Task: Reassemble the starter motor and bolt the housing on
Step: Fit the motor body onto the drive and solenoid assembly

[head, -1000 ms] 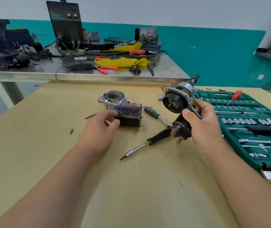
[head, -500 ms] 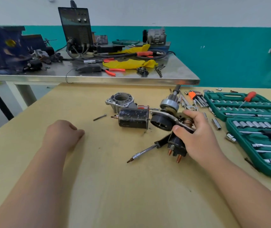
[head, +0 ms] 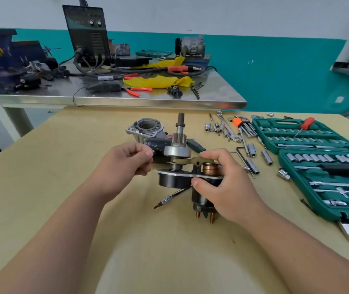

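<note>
Pointing shaft-up, vertical starter motor (head: 173,181)

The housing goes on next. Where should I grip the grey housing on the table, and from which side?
Probably take the grey housing by its round collar, thumb in the bore, fingers outside, from above and left: the bore opens upward, and the black motor body crowds its near right side.

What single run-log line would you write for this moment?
right hand: grips starter assembly upright | left hand: fingers curled beside drive gear | housing: on table, not fitted
</note>
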Available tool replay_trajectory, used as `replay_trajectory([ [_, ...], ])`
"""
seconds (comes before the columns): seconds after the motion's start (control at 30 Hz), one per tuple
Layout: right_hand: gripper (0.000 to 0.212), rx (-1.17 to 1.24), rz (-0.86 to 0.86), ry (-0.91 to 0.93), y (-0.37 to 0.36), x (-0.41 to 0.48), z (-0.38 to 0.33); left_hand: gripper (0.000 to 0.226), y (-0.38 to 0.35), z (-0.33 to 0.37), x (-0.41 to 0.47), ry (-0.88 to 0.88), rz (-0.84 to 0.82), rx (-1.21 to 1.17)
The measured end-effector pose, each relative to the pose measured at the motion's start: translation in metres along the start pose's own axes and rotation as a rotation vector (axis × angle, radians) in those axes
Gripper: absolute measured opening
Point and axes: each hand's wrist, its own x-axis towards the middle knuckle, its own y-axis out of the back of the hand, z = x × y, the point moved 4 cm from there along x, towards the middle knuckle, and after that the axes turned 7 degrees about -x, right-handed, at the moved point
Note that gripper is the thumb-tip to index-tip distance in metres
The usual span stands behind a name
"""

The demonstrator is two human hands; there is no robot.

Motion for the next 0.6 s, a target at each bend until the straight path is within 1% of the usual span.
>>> replay_trajectory([
  [0.07, 0.042, 0.081, -0.045, -0.009, -0.004, -0.003, -0.006, 0.021, -0.007, -0.006, -0.003, 0.128, -0.17, -0.207],
  [0.1, 0.042, 0.114, -0.066, -0.009, -0.006, -0.005, -0.009, 0.016, -0.011, -0.008, -0.005, 0.175, -0.245, -0.262],
  [0.17, 0.043, 0.133, -0.103, 0.017, -0.01, -0.009, -0.018, 0.011, -0.02, -0.01, -0.008, 0.203, -0.364, -0.303],
  [0.23, 0.043, 0.133, -0.144, 0.058, -0.015, -0.014, -0.026, 0.016, -0.027, -0.007, -0.011, 0.19, -0.454, -0.294],
  [0.33, 0.04, 0.135, -0.199, 0.094, -0.023, -0.02, -0.032, 0.017, -0.034, 0.004, -0.019, 0.093, -0.592, -0.122],
  [0.37, 0.041, 0.122, -0.199, 0.105, -0.024, -0.02, -0.033, 0.019, -0.034, 0.006, -0.021, 0.078, -0.628, -0.114],
  [0.47, 0.041, 0.098, -0.179, 0.152, -0.025, -0.022, -0.038, 0.019, -0.03, 0.005, -0.02, 0.097, -0.621, -0.181],
  [0.6, 0.041, 0.072, -0.171, 0.177, -0.023, -0.022, -0.04, 0.016, -0.033, 0.001, -0.021, 0.119, -0.669, -0.165],
])
